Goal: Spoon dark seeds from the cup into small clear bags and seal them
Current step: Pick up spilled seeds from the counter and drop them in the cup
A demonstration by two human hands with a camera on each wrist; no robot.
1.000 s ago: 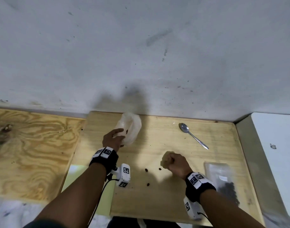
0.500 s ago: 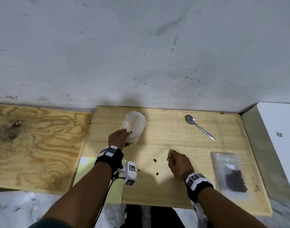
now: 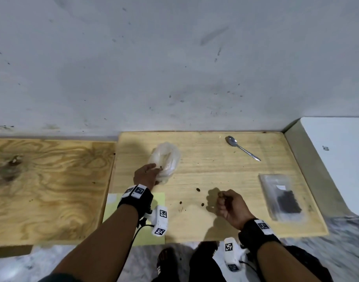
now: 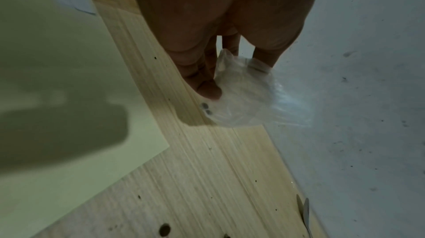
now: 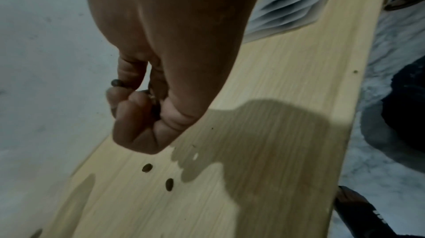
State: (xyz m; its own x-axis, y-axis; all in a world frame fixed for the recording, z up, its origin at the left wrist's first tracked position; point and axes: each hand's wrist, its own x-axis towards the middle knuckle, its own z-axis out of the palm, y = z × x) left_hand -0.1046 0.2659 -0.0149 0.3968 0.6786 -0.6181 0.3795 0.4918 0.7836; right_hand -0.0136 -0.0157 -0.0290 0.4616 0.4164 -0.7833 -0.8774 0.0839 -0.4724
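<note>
Seeds (image 5: 116, 83) sit pinched in the right hand (image 3: 232, 206), curled shut near the desk's (image 3: 215, 165) front edge. The open clear bag (image 3: 166, 159), gripped by the left hand (image 3: 147, 176), lies leftward toward the back edge.
</note>
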